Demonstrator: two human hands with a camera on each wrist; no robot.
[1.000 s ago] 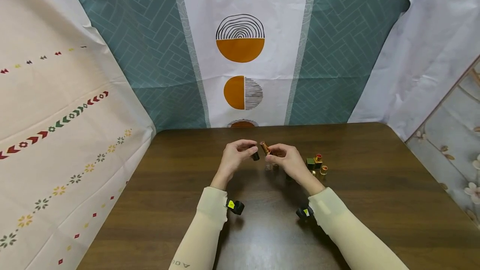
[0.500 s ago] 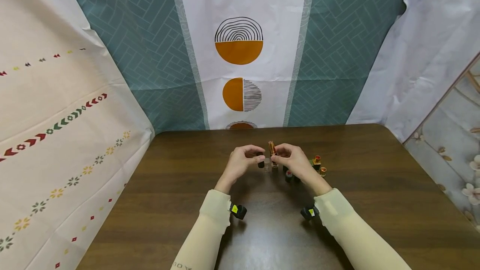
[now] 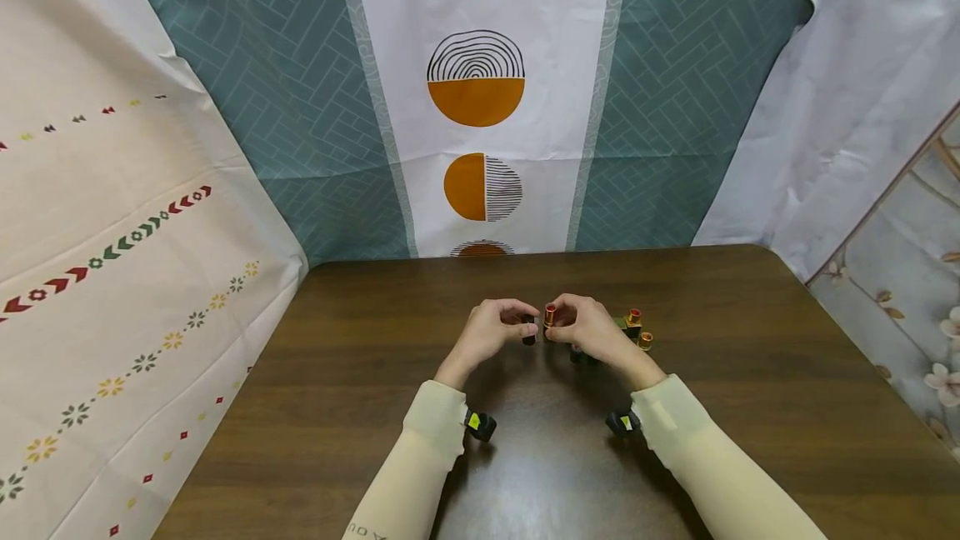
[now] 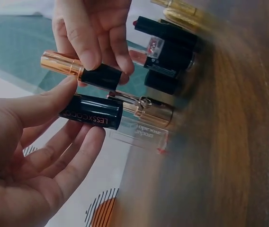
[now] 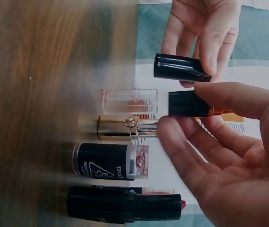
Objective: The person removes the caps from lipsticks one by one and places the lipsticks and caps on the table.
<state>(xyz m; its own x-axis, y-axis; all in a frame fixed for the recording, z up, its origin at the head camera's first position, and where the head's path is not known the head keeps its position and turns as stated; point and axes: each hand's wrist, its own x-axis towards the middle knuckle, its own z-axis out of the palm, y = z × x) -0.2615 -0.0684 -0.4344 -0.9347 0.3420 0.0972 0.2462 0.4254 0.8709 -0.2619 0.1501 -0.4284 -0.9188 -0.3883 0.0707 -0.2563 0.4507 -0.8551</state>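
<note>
My left hand [image 3: 495,332] pinches a black lipstick cap [image 4: 96,112], with lettering along its side, between thumb and fingers. Just right of it, my right hand [image 3: 592,327] holds a lipstick [image 5: 187,104] upright by its black base, its gold upper tube [image 4: 58,63] pointing up. Cap and lipstick are side by side, apart from each other. Behind them on the table stand a clear tube [image 5: 130,101] and a gold lipstick [image 5: 113,128]. A black lipstick with a clear top [image 5: 101,161] and another black one with a red tip [image 5: 125,205] stand farther along this row.
To the right of my right hand, gold lipsticks [image 3: 634,317] and a short gold piece [image 3: 646,342] stand on the brown wooden table [image 3: 360,407]. A patterned cloth [image 3: 480,182] hangs behind the table's far edge.
Both hands have moved down and to the right, lower over the table. The lipstick in my right hand has gone from tilted to upright. Each hand keeps its hold.
</note>
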